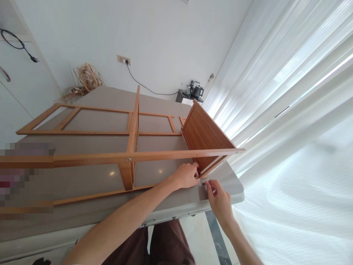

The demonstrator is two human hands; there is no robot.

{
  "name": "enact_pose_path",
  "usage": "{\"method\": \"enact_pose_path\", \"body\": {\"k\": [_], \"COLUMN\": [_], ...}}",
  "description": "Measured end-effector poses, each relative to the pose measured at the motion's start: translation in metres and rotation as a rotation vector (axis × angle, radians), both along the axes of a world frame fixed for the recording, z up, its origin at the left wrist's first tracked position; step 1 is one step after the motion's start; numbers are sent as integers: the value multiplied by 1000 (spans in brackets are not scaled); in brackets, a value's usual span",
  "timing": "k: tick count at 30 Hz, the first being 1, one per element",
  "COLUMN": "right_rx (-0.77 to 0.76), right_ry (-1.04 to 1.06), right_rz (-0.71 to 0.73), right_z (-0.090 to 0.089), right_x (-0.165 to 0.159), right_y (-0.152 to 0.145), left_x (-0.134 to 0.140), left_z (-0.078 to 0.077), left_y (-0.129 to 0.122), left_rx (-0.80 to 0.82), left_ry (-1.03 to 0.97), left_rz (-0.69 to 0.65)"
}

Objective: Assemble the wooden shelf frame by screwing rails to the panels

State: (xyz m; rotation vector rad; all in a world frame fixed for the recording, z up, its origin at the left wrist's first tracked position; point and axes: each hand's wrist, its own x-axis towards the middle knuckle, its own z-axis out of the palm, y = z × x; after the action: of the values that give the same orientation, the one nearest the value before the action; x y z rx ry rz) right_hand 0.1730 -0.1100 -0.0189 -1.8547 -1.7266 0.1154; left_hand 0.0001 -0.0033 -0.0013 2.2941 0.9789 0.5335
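A brown wooden frame (176, 156) stands on edge on the grey table, with upright cross panels joined to it. My left hand (187, 175) reaches under its long rail and is closed round the lower corner of the right-hand end panel (209, 136). Just right of that corner, my right hand (217, 193) pinches a small thin metal piece (203, 182) between thumb and fingers. The metal piece points at the frame's corner; its exact kind is too small to make out. A middle cross panel (134, 125) stands upright farther left.
Another ladder-like wooden frame (93, 133) lies at the back of the grey table (162, 97). A black kettle (197, 91) stands on a small cabinet beyond. Dried stalks (87, 77) are at the back left. White curtains (309, 147) hang along the right side.
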Motion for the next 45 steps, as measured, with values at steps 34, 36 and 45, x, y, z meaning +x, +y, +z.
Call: {"method": "enact_pose_path", "body": {"k": [34,36,45], "right_rx": [-102,-134,-123], "right_ry": [-106,16,100], "right_rz": [45,9,-32], "right_z": [17,19,21], "right_x": [-2,-4,-9], "right_y": [4,5,5], "left_x": [-1,-1,-1], "left_z": [3,3,4], "left_y": [0,0,-1], "left_rx": [-14,-14,-17], "left_ry": [-11,-11,-12], "left_rz": [1,2,-9]}}
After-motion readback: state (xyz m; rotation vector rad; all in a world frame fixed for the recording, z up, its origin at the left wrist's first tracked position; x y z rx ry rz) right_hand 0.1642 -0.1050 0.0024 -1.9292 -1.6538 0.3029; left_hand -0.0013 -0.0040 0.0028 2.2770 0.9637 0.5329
